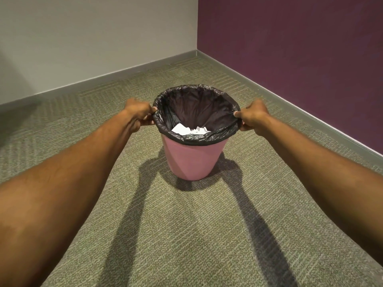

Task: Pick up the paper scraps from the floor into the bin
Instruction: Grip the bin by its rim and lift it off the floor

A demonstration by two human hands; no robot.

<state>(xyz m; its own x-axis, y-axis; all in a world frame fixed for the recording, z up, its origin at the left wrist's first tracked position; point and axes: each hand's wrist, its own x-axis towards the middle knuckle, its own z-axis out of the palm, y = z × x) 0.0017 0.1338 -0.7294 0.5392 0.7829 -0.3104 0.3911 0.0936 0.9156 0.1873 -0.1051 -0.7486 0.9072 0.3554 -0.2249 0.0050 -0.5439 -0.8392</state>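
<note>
While the pink bin (191, 160) stands upright on the carpet (186, 235) near the room corner, the left hand (138, 112) grips the left edge of its black liner (196, 104) and the right hand (251, 116) grips the right edge. White paper scraps (189, 129) lie inside the bin.

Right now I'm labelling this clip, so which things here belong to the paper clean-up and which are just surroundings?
Job: pink bin, black liner, paper scraps inside it, left hand and right hand gripping the bin's rim.
Surroundings: carpet, grey wall, purple wall.
</note>
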